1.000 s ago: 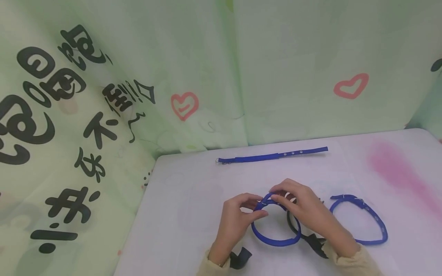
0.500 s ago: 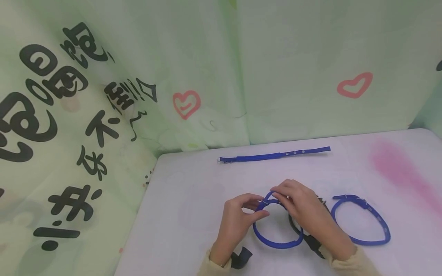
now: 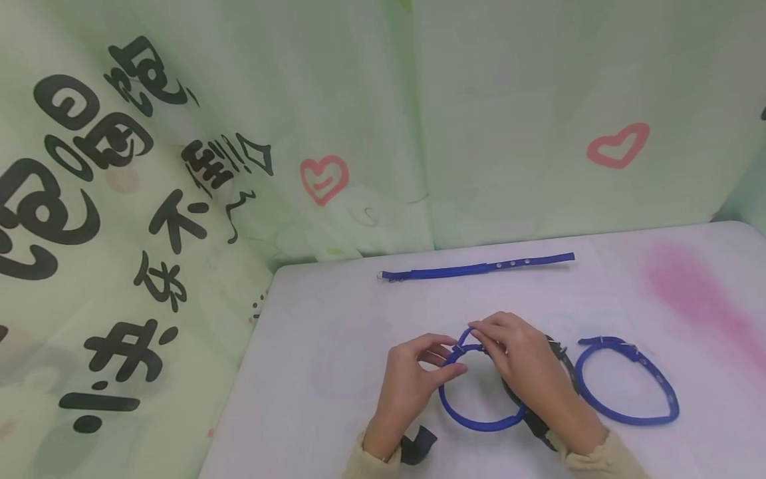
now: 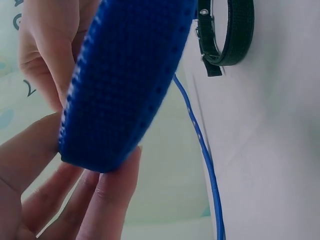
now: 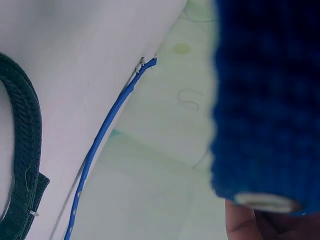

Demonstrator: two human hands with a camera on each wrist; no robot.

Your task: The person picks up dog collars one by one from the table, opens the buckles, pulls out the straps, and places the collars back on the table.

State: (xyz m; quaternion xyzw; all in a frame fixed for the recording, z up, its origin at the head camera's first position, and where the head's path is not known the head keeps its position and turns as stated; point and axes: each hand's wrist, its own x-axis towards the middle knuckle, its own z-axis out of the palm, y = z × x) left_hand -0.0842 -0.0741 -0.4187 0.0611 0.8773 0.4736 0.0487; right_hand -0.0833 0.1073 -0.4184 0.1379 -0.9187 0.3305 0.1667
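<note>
Black characters mark the green curtain past the left edge of the table. Inside that edge, the left hand pinches a ringed blue collar between thumb and fingers. That collar stands off the far edge, toward the table's near side, its round loop facing the head camera. Beyond it, a straight blue collar lies along the far edge, buckle end toward the far left corner, eyelets toward the far right. Next, the right hand grips the ringed collar's upper strip in its fingertips. A dark collar (partly hidden by the right hand in the head view) lies on the table. Just beside it, a looped blue collar rests nearer the right edge, and a pink patch colours the table toward the far right corner.
</note>
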